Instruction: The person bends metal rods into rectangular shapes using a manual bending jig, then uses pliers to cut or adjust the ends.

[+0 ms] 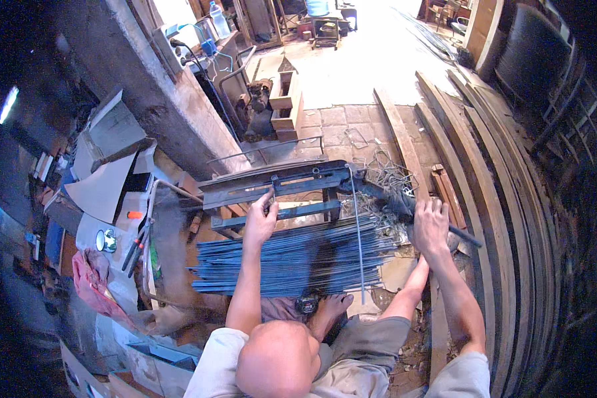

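Note:
My left hand reaches over a dark metal bending bench, its index finger stretched to a small upright bolt and its thumb apart. My right hand is wrapped round a dark lever that runs out from the bench's right end. A thin metal rod hangs from that end toward me, across the near side. Any part of the rod lying along the bench is hard to make out. Below the bench lies a wide bundle of straight thin rods, bluish in the light.
Bent wire pieces are heaped beyond the lever. Long wooden beams line the right side. On the left are cardboard sheets, an enamel mug, red-handled cutters and a pink cloth. Wooden boxes stand ahead.

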The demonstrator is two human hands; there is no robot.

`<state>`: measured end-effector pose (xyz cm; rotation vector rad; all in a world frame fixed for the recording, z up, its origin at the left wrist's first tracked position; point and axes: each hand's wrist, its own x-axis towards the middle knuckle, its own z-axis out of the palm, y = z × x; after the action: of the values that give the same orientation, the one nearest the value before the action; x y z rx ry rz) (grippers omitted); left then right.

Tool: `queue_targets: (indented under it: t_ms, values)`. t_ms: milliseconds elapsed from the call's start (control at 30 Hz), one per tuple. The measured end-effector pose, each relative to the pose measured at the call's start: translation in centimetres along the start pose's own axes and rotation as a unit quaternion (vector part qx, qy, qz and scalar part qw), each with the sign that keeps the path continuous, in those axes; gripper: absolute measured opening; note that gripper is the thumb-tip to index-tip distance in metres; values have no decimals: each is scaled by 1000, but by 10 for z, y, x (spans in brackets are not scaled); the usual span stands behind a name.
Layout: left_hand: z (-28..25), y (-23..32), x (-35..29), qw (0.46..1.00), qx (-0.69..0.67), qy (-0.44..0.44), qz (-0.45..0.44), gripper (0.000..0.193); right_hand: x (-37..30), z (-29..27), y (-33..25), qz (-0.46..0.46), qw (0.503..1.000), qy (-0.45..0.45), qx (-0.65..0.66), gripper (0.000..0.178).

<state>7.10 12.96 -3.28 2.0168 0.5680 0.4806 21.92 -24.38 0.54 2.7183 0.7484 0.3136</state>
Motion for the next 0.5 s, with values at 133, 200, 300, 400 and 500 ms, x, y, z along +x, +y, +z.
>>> queue_targets:
  t_ms: [133,200,300,400,500]
  values:
    - [1,18,-4,1000,-4,-10,-12,44,7,-9,6,12,999,-16,37,39]
    - [-1,19,-8,999,-16,3,-28,44,-1,-15,-2,20,993,59,98,54]
    - [-3,21,-12,999,-30,15,-39,45,-23,-28,-41,60,954,90,281,57]
    - [3,22,-9,997,-63,19,-44,45,-41,-23,-83,103,578,-208,782,47]
    - [3,19,-8,994,-89,14,-56,45,-31,-28,-92,171,396,-283,857,31]
